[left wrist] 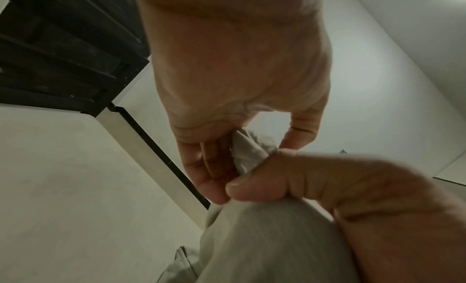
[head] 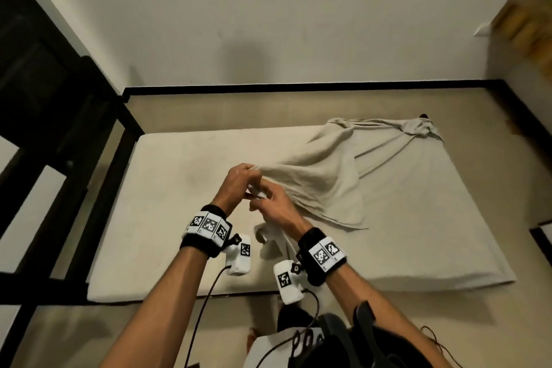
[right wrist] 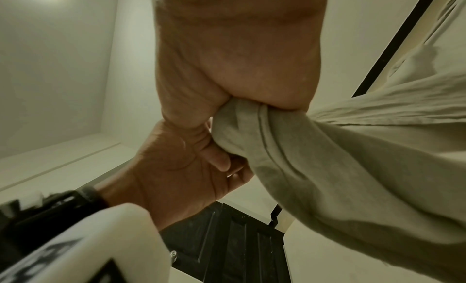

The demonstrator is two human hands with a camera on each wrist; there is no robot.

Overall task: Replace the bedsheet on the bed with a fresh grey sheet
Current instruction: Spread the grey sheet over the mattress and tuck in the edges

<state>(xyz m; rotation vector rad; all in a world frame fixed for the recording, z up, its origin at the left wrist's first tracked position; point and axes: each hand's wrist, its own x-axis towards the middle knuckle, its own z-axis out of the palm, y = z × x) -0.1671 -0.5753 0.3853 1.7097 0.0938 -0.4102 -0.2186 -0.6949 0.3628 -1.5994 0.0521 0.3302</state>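
Observation:
A pale grey-beige sheet lies crumpled over the right half of the bare mattress, with one corner bunched at the far right. Both hands meet above the middle of the mattress and hold a gathered edge of this sheet. My left hand pinches the fabric between thumb and fingers. My right hand grips a thick fold of it, and the sheet hangs from that fist towards the bed. In the left wrist view the cloth drapes below the right thumb.
A black bed frame with ladder-like rails runs along the left of the mattress. A plain wall with a black baseboard stands behind. A wooden object is at the upper right. Cables trail over the floor by my body.

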